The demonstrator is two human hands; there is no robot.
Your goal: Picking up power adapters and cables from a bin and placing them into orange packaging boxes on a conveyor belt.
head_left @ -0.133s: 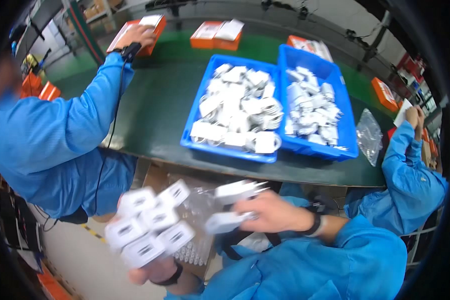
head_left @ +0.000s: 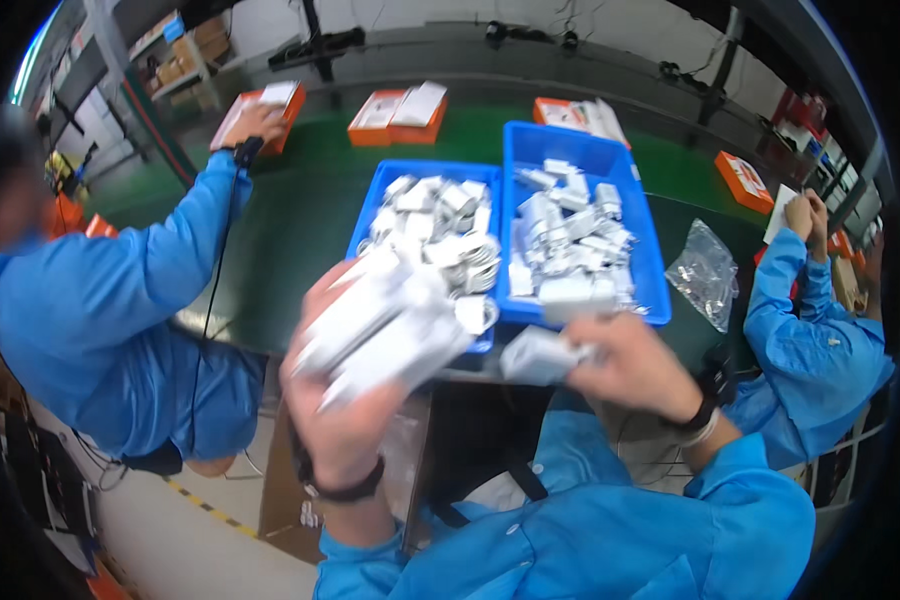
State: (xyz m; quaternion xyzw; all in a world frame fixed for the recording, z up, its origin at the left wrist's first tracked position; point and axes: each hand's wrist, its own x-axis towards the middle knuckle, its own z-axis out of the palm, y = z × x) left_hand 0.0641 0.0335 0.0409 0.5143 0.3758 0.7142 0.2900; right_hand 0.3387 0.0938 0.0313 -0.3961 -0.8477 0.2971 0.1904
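Green workbench (head_left: pixel 290 220): Hold and Orientation

At left, the left hand (head_left: pixel 342 430) wraps a bundle of white adapters (head_left: pixel 390 335), seen against the left blue bin (head_left: pixel 440 167); long axes slant from lower left to upper right. At right, the right hand (head_left: pixel 635 365) pinches one white adapter (head_left: pixel 538 356) by its right end, the block pointing left, before the right blue bin (head_left: pixel 570 145). Blur leaves unclear whether another block (head_left: pixel 578 297) is also held. Bodies look light, stiff, perhaps slippery; flat sides probably offer the surest hold.
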